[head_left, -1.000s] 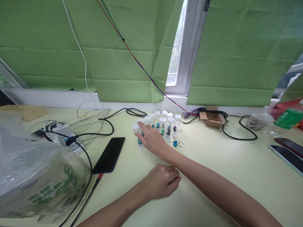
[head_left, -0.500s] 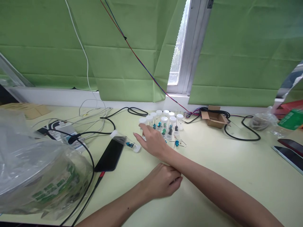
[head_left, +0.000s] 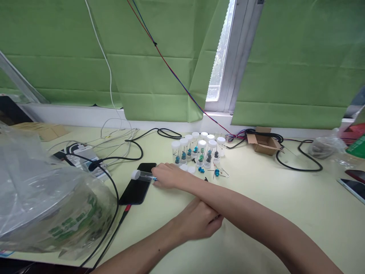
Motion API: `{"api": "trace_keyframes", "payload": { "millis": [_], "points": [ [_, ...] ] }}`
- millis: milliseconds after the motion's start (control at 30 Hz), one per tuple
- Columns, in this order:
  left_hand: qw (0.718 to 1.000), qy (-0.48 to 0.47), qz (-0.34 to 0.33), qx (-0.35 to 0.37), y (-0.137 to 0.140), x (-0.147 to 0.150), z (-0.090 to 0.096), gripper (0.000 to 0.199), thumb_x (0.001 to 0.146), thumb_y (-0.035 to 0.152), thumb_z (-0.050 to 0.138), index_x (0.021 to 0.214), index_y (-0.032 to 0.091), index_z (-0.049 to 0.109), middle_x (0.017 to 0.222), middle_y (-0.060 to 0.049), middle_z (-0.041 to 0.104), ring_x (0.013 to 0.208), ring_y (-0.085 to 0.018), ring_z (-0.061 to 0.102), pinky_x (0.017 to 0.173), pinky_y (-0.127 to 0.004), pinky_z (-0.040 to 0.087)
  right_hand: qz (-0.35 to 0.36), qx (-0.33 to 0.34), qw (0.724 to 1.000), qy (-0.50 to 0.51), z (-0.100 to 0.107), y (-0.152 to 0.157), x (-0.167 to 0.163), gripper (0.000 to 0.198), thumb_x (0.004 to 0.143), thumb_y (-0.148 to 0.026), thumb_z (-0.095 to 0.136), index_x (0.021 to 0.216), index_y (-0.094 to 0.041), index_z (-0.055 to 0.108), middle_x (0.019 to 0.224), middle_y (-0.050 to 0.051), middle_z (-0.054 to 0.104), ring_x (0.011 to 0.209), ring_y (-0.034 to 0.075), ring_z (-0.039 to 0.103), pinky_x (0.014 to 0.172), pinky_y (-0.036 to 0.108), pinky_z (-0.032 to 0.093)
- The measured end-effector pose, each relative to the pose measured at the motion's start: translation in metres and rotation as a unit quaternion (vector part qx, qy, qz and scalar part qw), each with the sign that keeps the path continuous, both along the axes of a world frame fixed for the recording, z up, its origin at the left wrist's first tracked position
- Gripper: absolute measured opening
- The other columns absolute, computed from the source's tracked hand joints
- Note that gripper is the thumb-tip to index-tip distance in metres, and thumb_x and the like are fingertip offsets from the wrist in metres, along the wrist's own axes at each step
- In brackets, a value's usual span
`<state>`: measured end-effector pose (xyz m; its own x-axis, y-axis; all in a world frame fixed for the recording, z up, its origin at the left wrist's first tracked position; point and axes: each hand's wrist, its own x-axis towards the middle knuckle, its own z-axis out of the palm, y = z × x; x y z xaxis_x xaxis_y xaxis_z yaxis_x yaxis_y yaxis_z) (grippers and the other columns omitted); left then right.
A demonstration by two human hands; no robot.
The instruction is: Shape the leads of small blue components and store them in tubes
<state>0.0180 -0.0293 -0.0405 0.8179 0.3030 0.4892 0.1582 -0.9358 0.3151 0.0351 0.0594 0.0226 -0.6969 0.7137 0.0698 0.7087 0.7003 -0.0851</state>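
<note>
My right hand [head_left: 167,176] reaches left across my other arm, its fingers closed around the lower end of a clear tube with a white cap [head_left: 145,176]. That tube lies over a black phone [head_left: 136,190], and a bit of blue shows in it beside my fingers. My left hand [head_left: 203,220] is curled into a fist under my right forearm; its inside is hidden. Behind them stand several white-capped clear tubes [head_left: 201,154] holding blue, green and dark pieces with thin metal pins. Loose white caps [head_left: 191,169], a blue piece [head_left: 201,169] and a blue piece with wires [head_left: 217,173] lie in front.
A large plastic bag [head_left: 71,213] fills the left side. Black cables [head_left: 132,142] run along the back. An opened small cardboard box [head_left: 265,146] sits at the back right, near a crumpled clear bag [head_left: 326,146]. Two phones [head_left: 353,186] lie at the right edge.
My right hand has moved left and nearer, from the standing tubes to the tube lying on the phone, which it now grips. The leftmost standing tube is uncovered. My left hand stays put.
</note>
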Motion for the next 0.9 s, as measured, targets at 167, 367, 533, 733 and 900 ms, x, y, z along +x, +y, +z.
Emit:
{"api": "trace_keyframes", "payload": {
  "millis": [167,367,533,733,900],
  "points": [
    [0.999,0.030,0.000,0.012,0.000,0.000,-0.003,0.018,0.082,0.013,0.053,0.066,0.015,0.061,0.064,-0.002,0.065,0.057,-0.013,0.052,0.055,-0.029,0.033,-0.015,0.049,0.995,0.086,-0.012,-0.005,0.019,0.024,0.090,-0.028,0.055,0.108,-0.012,0.056,0.102,0.015,0.068,0.084,0.028,0.067,0.066,0.035,0.051],
    [0.999,0.042,-0.003,0.027,-0.001,0.002,-0.006,0.020,0.084,0.013,0.051,0.066,0.016,0.059,0.063,-0.002,0.064,0.056,-0.013,0.055,0.054,-0.030,0.032,-0.046,0.031,0.960,0.275,-0.035,-0.016,0.046,0.029,0.091,-0.029,0.058,0.116,-0.016,0.052,0.112,0.011,0.063,0.090,0.023,0.063,0.078,0.034,0.049],
    [0.999,0.040,-0.005,0.024,-0.002,0.001,-0.005,0.025,0.087,0.014,0.049,0.063,0.018,0.052,0.057,0.000,0.058,0.049,-0.011,0.048,0.048,-0.031,0.026,-0.085,-0.040,0.920,0.379,-0.051,-0.020,0.057,0.027,0.089,-0.033,0.063,0.109,-0.017,0.054,0.094,0.006,0.066,0.072,0.017,0.062,0.072,0.031,0.049],
    [0.999,0.034,-0.008,0.022,-0.002,0.001,-0.004,0.026,0.087,0.014,0.048,0.061,0.018,0.048,0.054,0.001,0.053,0.046,-0.011,0.045,0.046,-0.031,0.024,-0.094,-0.051,0.916,0.386,-0.053,-0.015,0.056,0.032,0.090,-0.038,0.064,0.111,-0.015,0.058,0.093,0.007,0.069,0.073,0.017,0.065,0.073,0.029,0.050],
    [0.999,0.042,-0.016,0.022,-0.002,0.001,-0.004,0.024,0.086,0.013,0.048,0.062,0.018,0.050,0.056,0.000,0.055,0.048,-0.011,0.046,0.048,-0.030,0.026,-0.110,0.006,0.913,0.394,-0.051,-0.025,0.062,0.033,0.086,-0.043,0.068,0.104,-0.016,0.063,0.102,0.009,0.071,0.071,0.017,0.065,0.075,0.030,0.051]
  ]
}}
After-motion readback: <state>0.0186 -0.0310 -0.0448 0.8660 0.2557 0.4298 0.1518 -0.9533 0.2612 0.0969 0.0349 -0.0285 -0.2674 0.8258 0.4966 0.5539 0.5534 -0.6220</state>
